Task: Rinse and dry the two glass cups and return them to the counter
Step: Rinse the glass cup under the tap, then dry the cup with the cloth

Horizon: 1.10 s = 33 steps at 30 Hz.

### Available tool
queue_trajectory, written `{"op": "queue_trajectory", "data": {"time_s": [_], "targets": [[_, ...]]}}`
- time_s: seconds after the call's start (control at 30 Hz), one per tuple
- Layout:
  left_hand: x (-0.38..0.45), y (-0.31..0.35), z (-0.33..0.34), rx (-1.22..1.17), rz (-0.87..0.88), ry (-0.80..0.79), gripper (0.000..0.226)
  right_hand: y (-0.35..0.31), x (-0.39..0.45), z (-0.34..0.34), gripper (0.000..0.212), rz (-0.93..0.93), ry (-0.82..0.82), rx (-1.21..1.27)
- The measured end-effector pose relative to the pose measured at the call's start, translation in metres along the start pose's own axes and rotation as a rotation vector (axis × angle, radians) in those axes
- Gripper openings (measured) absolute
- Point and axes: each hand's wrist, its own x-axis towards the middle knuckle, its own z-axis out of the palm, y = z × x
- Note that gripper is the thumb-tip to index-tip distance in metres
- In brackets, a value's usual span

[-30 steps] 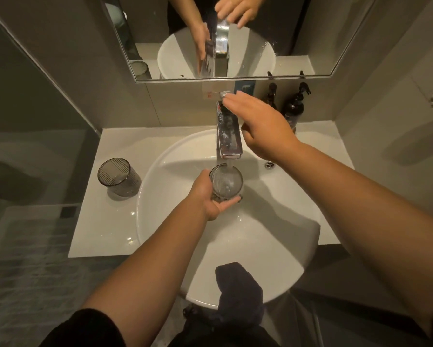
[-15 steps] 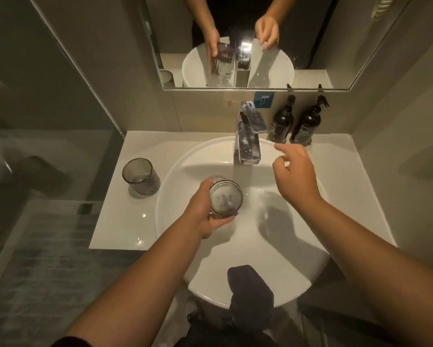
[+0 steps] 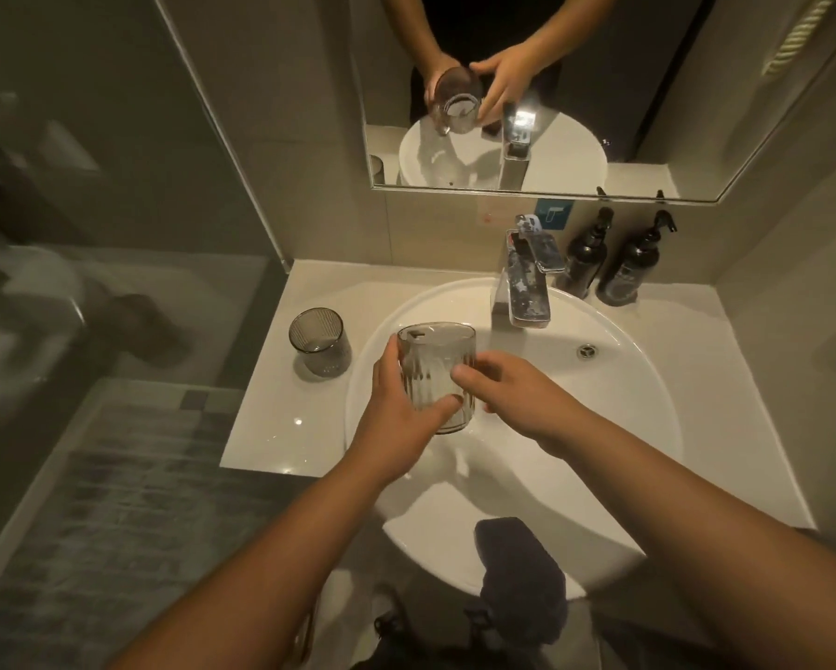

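Note:
A ribbed smoky glass cup (image 3: 434,368) is held over the left part of the white basin (image 3: 614,427), tilted with its mouth away from me. My left hand (image 3: 396,418) wraps its left side and base. My right hand (image 3: 508,398) touches its right side with thumb and fingers. A second ribbed glass cup (image 3: 320,341) stands upright on the counter (image 3: 271,427), left of the basin. No water runs from the chrome faucet (image 3: 522,292).
Two dark pump bottles (image 3: 609,263) stand at the back right of the counter. A dark cloth (image 3: 520,573) hangs over the basin's front rim. A mirror (image 3: 527,89) is on the wall above. The basin's overflow hole (image 3: 587,351) sits right of the faucet.
My right hand left the faucet handle and came down onto the cup's right side. The water stopped. My left hand drew the cup away from the spout and tilted it.

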Motion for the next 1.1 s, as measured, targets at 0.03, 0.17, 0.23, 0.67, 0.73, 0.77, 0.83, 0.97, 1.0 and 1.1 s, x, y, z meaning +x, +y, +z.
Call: {"op": "queue_trajectory", "data": {"time_s": [0.03, 0.17, 0.23, 0.67, 0.73, 0.77, 0.83, 0.97, 1.0, 1.1], "targets": [[-0.002, 0.000, -0.005, 0.057, 0.030, 0.006, 0.100, -0.002, 0.000, 0.004, 0.021, -0.005, -0.011, 0.005], [-0.011, -0.009, -0.025, 0.126, 0.128, 0.021, 0.095, -0.006, 0.004, 0.018, 0.052, -0.037, 0.008, -0.006], [-0.017, -0.013, -0.037, 0.048, 0.113, 0.031, 0.081, -0.010, 0.008, 0.022, 0.055, -0.076, 0.022, -0.036], [-0.044, -0.082, -0.111, -0.010, 0.010, 0.377, 0.071, -0.033, 0.063, 0.123, 0.091, -0.311, -0.227, -0.343], [-0.045, -0.098, -0.119, -0.035, -0.030, 0.384, 0.072, -0.031, 0.074, 0.139, 0.091, -0.362, -0.231, -0.384], [-0.045, -0.105, -0.123, -0.038, -0.051, 0.378, 0.074, -0.029, 0.079, 0.146, 0.091, -0.375, -0.234, -0.415], [-0.043, -0.115, -0.127, -0.014, -0.081, 0.355, 0.076, -0.025, 0.087, 0.158, 0.094, -0.368, -0.235, -0.508], [-0.035, -0.128, -0.132, 0.079, -0.092, 0.336, 0.074, -0.021, 0.100, 0.172, 0.098, -0.297, -0.262, -0.626], [-0.033, -0.129, -0.133, 0.087, -0.096, 0.326, 0.074, -0.021, 0.103, 0.174, 0.099, -0.280, -0.270, -0.662], [-0.029, -0.131, -0.136, 0.111, -0.107, 0.290, 0.076, -0.020, 0.113, 0.179, 0.103, -0.221, -0.285, -0.788]]}}
